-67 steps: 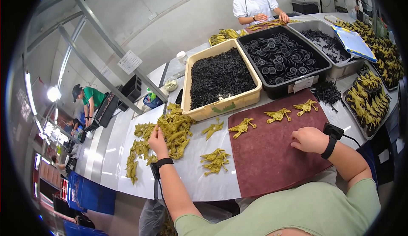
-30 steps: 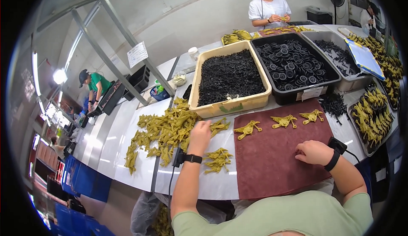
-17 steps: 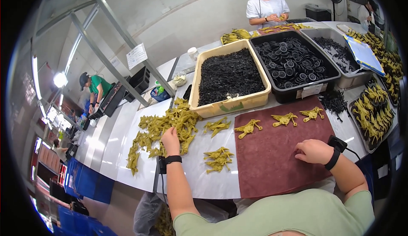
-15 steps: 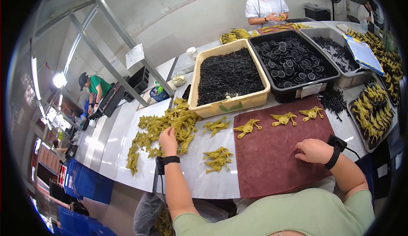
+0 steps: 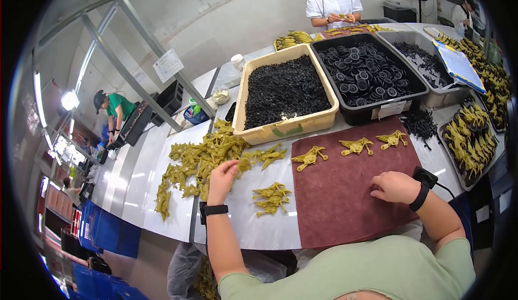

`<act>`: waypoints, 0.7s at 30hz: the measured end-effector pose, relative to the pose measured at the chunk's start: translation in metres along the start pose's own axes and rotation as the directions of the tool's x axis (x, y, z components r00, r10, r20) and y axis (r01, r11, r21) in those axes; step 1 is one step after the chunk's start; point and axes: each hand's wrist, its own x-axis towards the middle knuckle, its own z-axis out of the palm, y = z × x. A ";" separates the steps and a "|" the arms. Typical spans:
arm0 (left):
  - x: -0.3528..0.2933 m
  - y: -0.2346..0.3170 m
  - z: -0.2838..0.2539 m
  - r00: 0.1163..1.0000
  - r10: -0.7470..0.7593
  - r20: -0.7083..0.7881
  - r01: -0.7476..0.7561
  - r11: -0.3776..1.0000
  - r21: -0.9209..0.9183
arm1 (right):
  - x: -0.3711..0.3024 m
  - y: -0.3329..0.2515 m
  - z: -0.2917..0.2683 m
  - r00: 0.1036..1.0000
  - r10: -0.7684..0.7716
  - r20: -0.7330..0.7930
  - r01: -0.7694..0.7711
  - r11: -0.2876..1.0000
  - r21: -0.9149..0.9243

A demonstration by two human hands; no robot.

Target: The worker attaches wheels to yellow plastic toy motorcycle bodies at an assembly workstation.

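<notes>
My left hand (image 5: pixel 221 182) is closed in a pinch on an olive-yellow plastic part (image 5: pixel 245 164), slightly blurred, at the right edge of a heap of similar parts (image 5: pixel 202 157). Beside it lie two small clusters, the upper parts (image 5: pixel 271 155) and the lower parts (image 5: pixel 271 198), on the white tabletop. My right hand (image 5: pixel 395 187) rests on a reddish-brown cloth (image 5: pixel 345 203), its fingers curled with nothing visible in them. Along the cloth's far side three yellow parts lie in a row: a left part (image 5: pixel 309 158), a middle part (image 5: pixel 356 146) and a right part (image 5: pixel 392 139).
Beyond the cloth stand a cream bin (image 5: pixel 291 130) of small black pieces, a black bin (image 5: pixel 372 115) of black wheels and a grey bin (image 5: pixel 440 97). A tray (image 5: pixel 468 184) of yellow-and-black assemblies sits at right. Across the table works a person in white (image 5: pixel 334 3).
My left hand has drawn back from the heap to the right, a yellow part now in its fingers. The right hand stays on the cloth. The whole view has shifted slightly.
</notes>
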 end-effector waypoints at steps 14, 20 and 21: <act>-0.020 -0.049 -0.012 0.969 0.248 -0.022 -0.207 0.852 0.481 | 0.004 -0.001 0.000 1.000 0.017 0.008 -0.017 1.000 -0.023; 0.018 -0.064 -0.003 0.922 0.387 -0.033 -0.224 0.600 0.768 | 0.003 -0.005 0.003 0.999 -0.014 -0.032 0.014 1.000 -0.003; 0.026 -0.070 -0.005 0.934 0.356 -0.026 -0.204 0.591 0.780 | 0.003 -0.004 0.004 0.999 -0.012 -0.036 0.012 1.000 -0.004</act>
